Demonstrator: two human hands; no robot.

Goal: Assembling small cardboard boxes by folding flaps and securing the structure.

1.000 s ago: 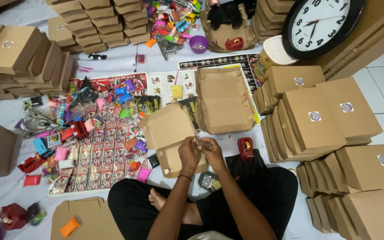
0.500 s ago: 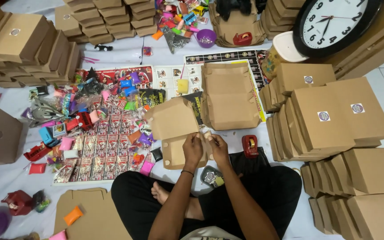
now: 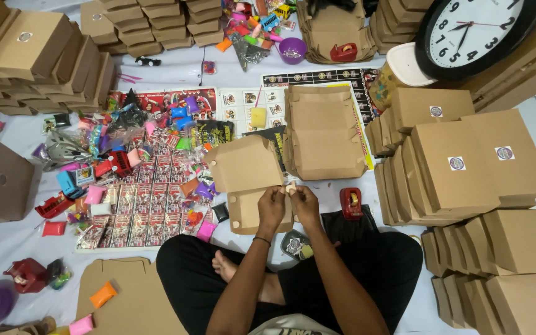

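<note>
Hands, left (image 3: pixel 272 206) and right (image 3: pixel 306 203), fingers pinching small pale sticker (image 3: pixel 290 186) over flat brown cardboard box (image 3: pixel 249 183).

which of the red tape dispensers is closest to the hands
The red tape dispenser on the floor just right of the right hand. The other red one sits far off, near the purple bowl.

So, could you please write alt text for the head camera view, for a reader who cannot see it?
A person sits cross-legged on the floor, left hand and right hand pinching a corner of a flat brown cardboard box. Ahead lies a pile of unfolded boxes, to the right stand closed boxes with round stickers, to the left small colourful toys, and a wall clock leans top right.
</note>
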